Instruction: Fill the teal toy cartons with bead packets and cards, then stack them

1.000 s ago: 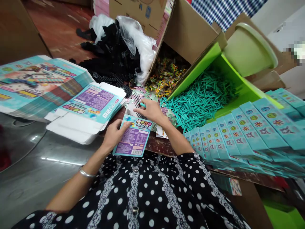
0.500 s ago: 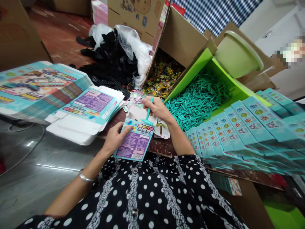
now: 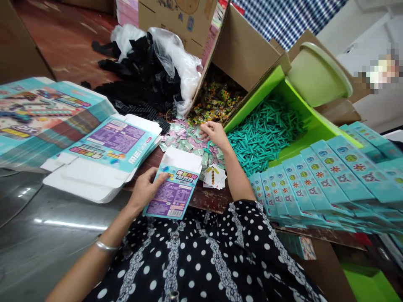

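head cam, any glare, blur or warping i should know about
Head view: window glare streaks the grey table at lower left; straight edges bow near the frame borders, as on the row of teal boxes, which smear toward the right edge; a pixelated patch sits at upper right; left hand, right hand and held box look sharp.

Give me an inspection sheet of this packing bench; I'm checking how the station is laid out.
Surface: dark wooden table edge, grey sheet at left.
Job's things: small teal box, top flap open; pile of small packets.
Clutter: flat box blanks; finished boxes in a row; teal sticks in a green tray; cardboard box of coloured beads; black parts in a plastic bag.
Grippers: left hand holds the small teal box; right hand reaches onto the packets.
Cables: nothing seen.
Surroundings: green tub, checked cloth.
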Available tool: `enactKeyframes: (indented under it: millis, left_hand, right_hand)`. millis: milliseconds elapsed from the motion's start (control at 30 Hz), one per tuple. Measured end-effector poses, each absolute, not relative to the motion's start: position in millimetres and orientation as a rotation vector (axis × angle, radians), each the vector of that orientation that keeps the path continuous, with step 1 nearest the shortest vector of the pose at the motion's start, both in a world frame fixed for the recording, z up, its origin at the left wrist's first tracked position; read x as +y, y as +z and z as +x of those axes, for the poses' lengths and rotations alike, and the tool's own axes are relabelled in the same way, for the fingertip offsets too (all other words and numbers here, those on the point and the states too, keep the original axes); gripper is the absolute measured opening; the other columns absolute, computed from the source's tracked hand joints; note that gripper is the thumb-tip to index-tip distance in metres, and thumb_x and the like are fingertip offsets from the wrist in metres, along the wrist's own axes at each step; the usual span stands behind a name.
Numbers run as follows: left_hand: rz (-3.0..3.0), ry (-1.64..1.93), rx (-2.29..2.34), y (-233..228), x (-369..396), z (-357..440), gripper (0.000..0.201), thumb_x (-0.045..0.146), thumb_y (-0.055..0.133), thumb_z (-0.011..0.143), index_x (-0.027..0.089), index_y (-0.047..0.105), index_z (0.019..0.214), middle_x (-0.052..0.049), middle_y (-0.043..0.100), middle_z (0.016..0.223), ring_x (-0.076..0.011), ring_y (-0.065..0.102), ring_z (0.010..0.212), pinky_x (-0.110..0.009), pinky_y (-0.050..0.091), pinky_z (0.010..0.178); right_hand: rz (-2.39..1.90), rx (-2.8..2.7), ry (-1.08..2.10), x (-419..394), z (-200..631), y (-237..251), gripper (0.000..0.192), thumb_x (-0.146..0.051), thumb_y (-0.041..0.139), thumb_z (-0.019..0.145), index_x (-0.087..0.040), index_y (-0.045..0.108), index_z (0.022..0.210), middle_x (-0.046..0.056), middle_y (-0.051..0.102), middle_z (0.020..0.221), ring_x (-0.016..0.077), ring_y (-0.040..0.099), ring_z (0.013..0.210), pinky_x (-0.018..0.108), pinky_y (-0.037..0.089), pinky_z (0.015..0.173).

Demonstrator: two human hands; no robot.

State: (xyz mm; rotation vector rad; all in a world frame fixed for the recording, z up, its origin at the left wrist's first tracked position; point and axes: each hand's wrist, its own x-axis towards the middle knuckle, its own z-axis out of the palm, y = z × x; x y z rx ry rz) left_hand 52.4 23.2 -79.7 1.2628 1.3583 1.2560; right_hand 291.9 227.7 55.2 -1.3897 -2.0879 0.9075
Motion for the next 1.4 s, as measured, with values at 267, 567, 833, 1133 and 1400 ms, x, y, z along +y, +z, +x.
enactKeyframes:
  millis: [267, 567, 833, 1133, 1400]
  left_hand:
    - [1.228, 1.204, 1.399, -90, 32, 53, 0.053, 0.073, 0.064, 0.090, 0.020, 0.069, 0.082, -0.002, 0.069, 0.077, -0.0225, 0.062, 0.075, -0.031, 0.045, 0.068]
    - [1.297, 1.124, 1.456, -86, 36, 54, 0.052, 0.071, 0.060, 0.092, 0.021, 0.069, 0.082, -0.002, 0.071, 0.077, -0.0225, 0.062, 0.075, -0.031, 0.046, 0.069]
    - [1.332, 1.150, 1.482, -85, 35, 54, 0.056, 0.075, 0.059, 0.094, 0.022, 0.066, 0.077, -0.002, 0.070, 0.074, -0.0230, 0.062, 0.073, -0.031, 0.044, 0.068]
    - [1.335, 1.128, 1.468, -91, 39, 52, 0.060, 0.078, 0.060, 0.091, 0.021, 0.074, 0.083, -0.005, 0.076, 0.081, -0.0258, 0.067, 0.079, -0.032, 0.047, 0.071]
    - [1.328, 1.108, 1.462, -92, 42, 52, 0.067, 0.085, 0.063, 0.086, 0.019, 0.074, 0.083, -0.005, 0.075, 0.081, -0.0264, 0.066, 0.080, -0.033, 0.046, 0.071]
  right_hand:
    - [-1.866, -2.360, 0.169, 319, 303, 7, 0.024, -0.011, 0.060, 0.099, -0.016, 0.082, 0.108, 0.013, 0.085, 0.119, 0.0292, 0.077, 0.120, 0.039, 0.056, 0.110]
    - [-1.844, -2.481, -0.101, 353, 228, -21, 0.048, -0.036, 0.065, 0.107, -0.008, 0.065, 0.146, 0.027, 0.068, 0.151, 0.0391, 0.057, 0.145, 0.049, 0.048, 0.121]
    - [-1.822, -2.451, -0.159, 348, 234, -7, 0.033, -0.014, 0.046, 0.109, -0.011, 0.072, 0.129, 0.026, 0.075, 0.137, 0.0350, 0.064, 0.134, 0.044, 0.051, 0.114]
    - [-1.422, -1.797, 0.379, 300, 340, 49, 0.017, -0.036, 0.054, 0.104, -0.021, 0.061, 0.098, 0.005, 0.073, 0.096, 0.0213, 0.070, 0.093, 0.030, 0.055, 0.090]
    - [-1.195, -1.761, 0.494, 251, 353, 62, 0.022, -0.048, 0.060, 0.102, -0.026, 0.058, 0.098, 0.002, 0.068, 0.092, 0.0198, 0.068, 0.091, 0.029, 0.053, 0.087]
